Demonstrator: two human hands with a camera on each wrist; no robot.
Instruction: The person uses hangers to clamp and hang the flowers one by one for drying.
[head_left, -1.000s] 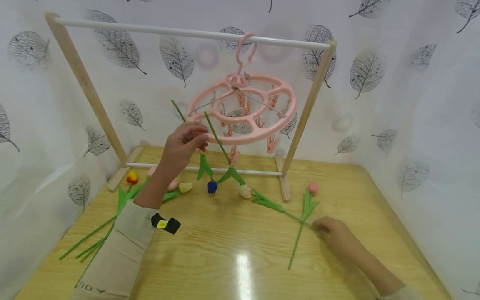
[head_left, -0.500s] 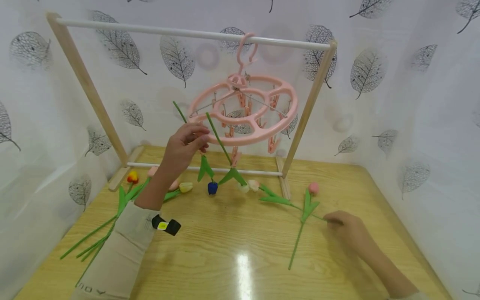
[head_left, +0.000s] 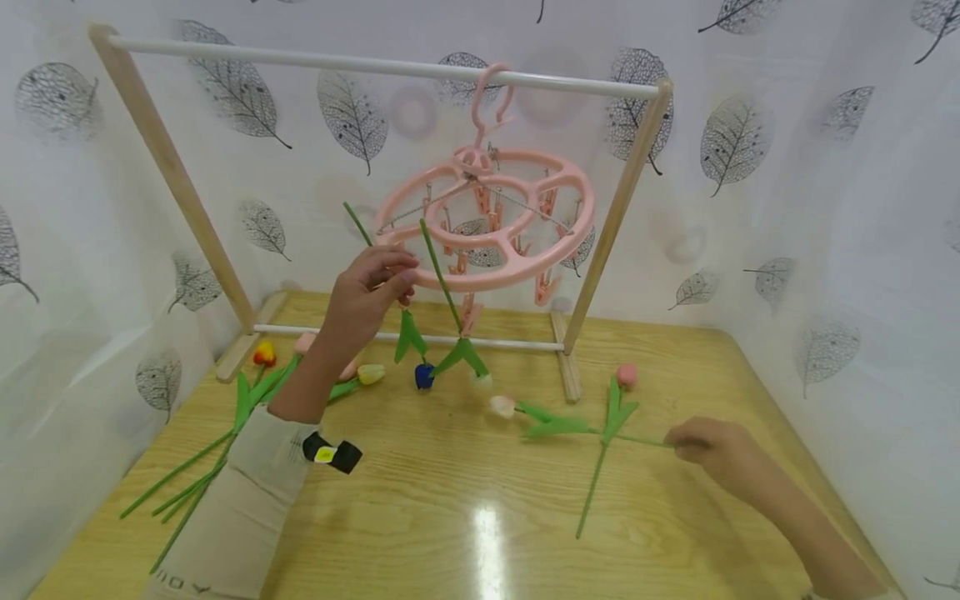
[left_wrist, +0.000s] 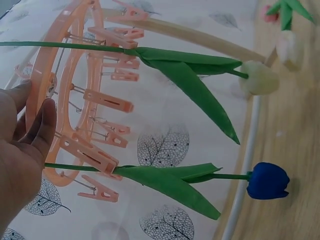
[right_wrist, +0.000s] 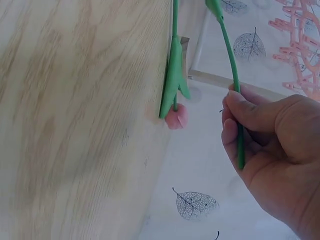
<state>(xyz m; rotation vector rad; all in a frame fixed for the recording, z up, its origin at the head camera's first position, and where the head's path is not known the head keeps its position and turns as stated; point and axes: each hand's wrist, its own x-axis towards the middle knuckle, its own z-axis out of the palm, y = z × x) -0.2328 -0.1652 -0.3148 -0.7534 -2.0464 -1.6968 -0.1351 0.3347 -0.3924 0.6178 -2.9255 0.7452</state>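
My left hand [head_left: 367, 292] grips the near left rim of a round pink clip hanger [head_left: 517, 271], thumb and fingers about the ring in the left wrist view. A blue artificial tulip [left_wrist: 268, 181] hangs head down from one of the clothespins [left_wrist: 89, 152]. Beside it hangs a white tulip [left_wrist: 260, 78], also head down, its stem rising past the ring. Low over the table, my right hand [head_left: 712, 454] pinches the stem end of a pale pink-white tulip [head_left: 502, 406], whose head points left. That stem crosses a pink tulip [head_left: 627, 377] lying on the table.
A rack with wooden posts [head_left: 172, 179] and a white top rod [head_left: 300, 58] bears the hanger. Several tulips, one with a yellow head [head_left: 371, 374], lie at the left on the wooden table [head_left: 420, 500]. A leaf-print curtain [head_left: 787, 217] surrounds it.
My right hand has moved right, drawing the pale pink-white tulip away from the hanging white one. The left hand stays on the hanger rim.
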